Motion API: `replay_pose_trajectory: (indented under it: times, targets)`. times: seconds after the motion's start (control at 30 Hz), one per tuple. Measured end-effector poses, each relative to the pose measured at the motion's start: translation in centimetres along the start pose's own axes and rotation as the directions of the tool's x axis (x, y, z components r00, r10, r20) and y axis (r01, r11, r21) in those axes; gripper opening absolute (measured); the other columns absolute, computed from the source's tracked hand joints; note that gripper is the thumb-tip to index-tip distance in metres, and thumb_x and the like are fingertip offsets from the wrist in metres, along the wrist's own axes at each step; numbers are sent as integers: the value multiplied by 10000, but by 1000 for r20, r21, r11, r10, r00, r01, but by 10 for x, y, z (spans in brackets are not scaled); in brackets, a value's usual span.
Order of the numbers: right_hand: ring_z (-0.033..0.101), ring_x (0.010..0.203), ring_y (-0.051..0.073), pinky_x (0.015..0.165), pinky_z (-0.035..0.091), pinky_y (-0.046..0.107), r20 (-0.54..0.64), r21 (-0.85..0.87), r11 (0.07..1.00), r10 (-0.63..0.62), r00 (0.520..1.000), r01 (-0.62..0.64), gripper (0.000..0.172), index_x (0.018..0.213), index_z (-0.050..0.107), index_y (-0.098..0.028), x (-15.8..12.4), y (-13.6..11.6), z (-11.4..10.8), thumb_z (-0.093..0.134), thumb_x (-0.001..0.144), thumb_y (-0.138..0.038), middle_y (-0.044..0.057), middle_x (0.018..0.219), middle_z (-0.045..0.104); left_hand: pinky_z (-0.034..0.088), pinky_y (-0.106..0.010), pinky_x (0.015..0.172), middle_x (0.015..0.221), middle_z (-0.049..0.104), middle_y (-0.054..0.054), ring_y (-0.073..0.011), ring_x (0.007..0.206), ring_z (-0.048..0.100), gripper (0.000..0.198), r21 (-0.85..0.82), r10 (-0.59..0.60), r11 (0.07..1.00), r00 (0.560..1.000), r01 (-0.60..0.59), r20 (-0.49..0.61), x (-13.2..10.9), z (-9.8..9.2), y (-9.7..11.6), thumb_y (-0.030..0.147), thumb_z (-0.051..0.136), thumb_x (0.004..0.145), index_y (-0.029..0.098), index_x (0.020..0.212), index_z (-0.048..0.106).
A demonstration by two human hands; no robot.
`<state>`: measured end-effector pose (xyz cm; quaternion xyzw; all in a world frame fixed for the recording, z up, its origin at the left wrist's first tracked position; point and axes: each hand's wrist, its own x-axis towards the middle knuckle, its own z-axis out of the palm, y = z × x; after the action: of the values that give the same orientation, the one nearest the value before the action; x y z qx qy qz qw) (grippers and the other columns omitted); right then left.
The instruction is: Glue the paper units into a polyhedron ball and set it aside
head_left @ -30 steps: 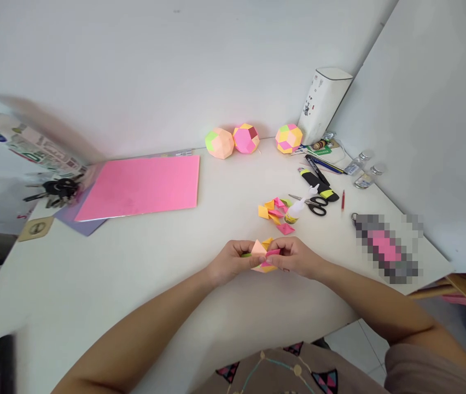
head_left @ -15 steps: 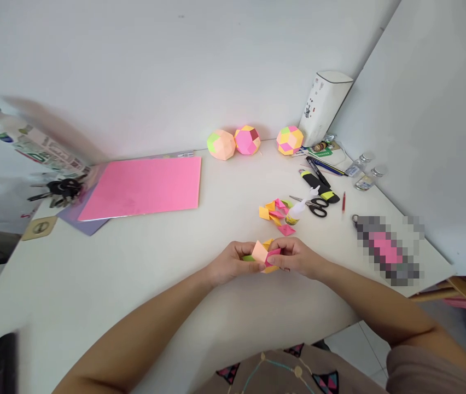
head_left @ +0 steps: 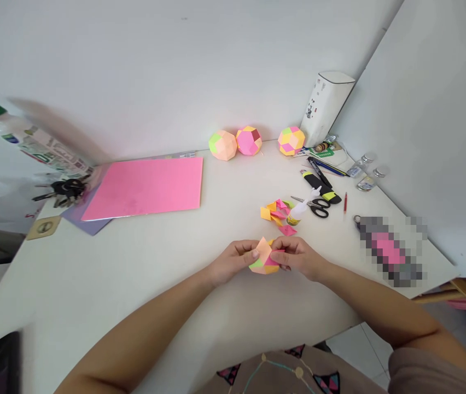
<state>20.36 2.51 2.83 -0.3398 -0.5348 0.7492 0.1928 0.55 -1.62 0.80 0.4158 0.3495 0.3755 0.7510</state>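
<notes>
Between my hands, low over the front of the table, is a partly built folded-paper ball point(head_left: 263, 262) in peach, green, pink and yellow. My left hand point(head_left: 235, 261) grips its left side, thumb pressed on the peach face. My right hand point(head_left: 298, 256) pinches a pink part at its right edge; the fingertips behind are hidden. Just beyond lie several loose folded paper pieces point(head_left: 277, 212) in yellow, pink and green. A small white glue bottle point(head_left: 297, 212) stands tilted or leaning among them; I cannot tell which.
Three finished-looking paper balls point(head_left: 223, 145) sit against the wall. Scissors point(head_left: 320, 207), a black and yellow cutter point(head_left: 321, 187), pens and two small glass bottles point(head_left: 366, 180) lie to the right. Pink paper sheets point(head_left: 146, 187) and keys point(head_left: 68, 189) are at left, by a large bottle point(head_left: 40, 142).
My left thumb has moved up onto the peach face, uncovering the green and peach lower part of the ball. My right hand keeps its pinch. The view has shifted slightly.
</notes>
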Motion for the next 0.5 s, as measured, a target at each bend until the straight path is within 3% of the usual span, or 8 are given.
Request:
replay_pose_trajectory:
  times: [0.13,0.23,0.37,0.43,0.5]
  targets:
    - [452,484,67,463,342,220,-78,110,994,16,997,-7,296,705,568,-155,2,0,-2,687,739,-425,-27,610,542,473,-322,744,842,681,-49,-180,766,628,396,-109,-35,994,998,29,-58,1,-1,0,395,780,618,170,919,653]
    - [485,504,78,467,359,218,-78,139,990,45,996,-34,295,702,572,-155,4,1,-1,689,733,-424,-18,618,561,479,-361,786,863,688,-68,-201,797,640,325,-103,-61,993,997,56,-55,1,3,3,329,748,671,161,934,658]
    - [465,509,73,490,370,223,-54,42,999,35,998,-32,293,689,567,-156,3,2,2,684,734,-421,-22,625,547,467,-375,809,852,684,-80,-216,811,633,289,-42,-72,997,997,72,-15,0,4,5,331,701,711,145,931,682]
    - [453,530,70,504,369,219,21,-61,998,15,1000,-14,288,674,569,-153,0,0,2,673,746,-411,-21,652,531,464,-335,765,819,672,-65,-198,780,615,230,-1,-77,997,997,77,1,-1,1,6,312,712,690,146,848,693]
    - [474,564,77,520,380,220,170,-178,984,18,985,13,277,680,586,-149,-3,-5,-1,648,768,-405,-8,702,534,444,-282,676,762,642,-43,-159,696,572,175,31,-70,997,997,69,40,-2,-3,7,296,738,644,141,699,678]
